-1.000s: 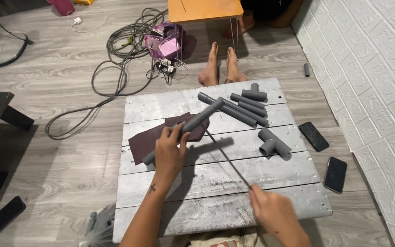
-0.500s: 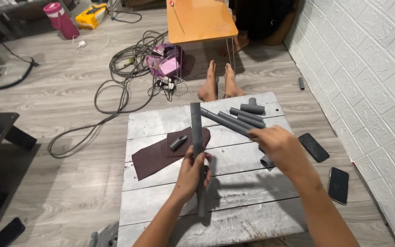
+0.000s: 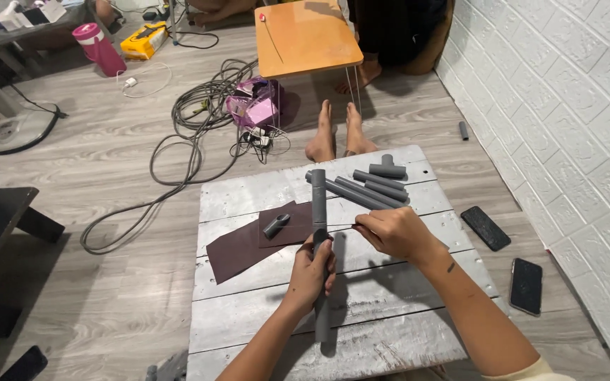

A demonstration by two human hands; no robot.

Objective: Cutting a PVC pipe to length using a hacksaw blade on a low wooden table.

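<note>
My left hand (image 3: 312, 271) is closed around a long grey pipe (image 3: 318, 194) that lies lengthwise over the grey plank tabletop (image 3: 390, 317), pointing away from me. My right hand (image 3: 393, 233) is just right of the pipe, fingers pinched on a thin dark strip (image 3: 342, 226) whose tip reaches the pipe above my left hand. A dark maroon abrasive sheet (image 3: 238, 250) lies left of the pipe with a small grey fitting (image 3: 277, 224) on it.
Several grey pipes (image 3: 368, 189) and a tee fitting (image 3: 387, 168) lie at the table's far edge. Two phones (image 3: 485, 227) (image 3: 526, 284) sit on the floor at the right. Another person's feet (image 3: 337, 134), an orange low table (image 3: 305, 35) and cables (image 3: 199, 113) are beyond.
The pipe turned from slanted to lengthwise in my left hand. My right hand came up from the table's near edge to the pipe's right side, bringing the thin strip with it.
</note>
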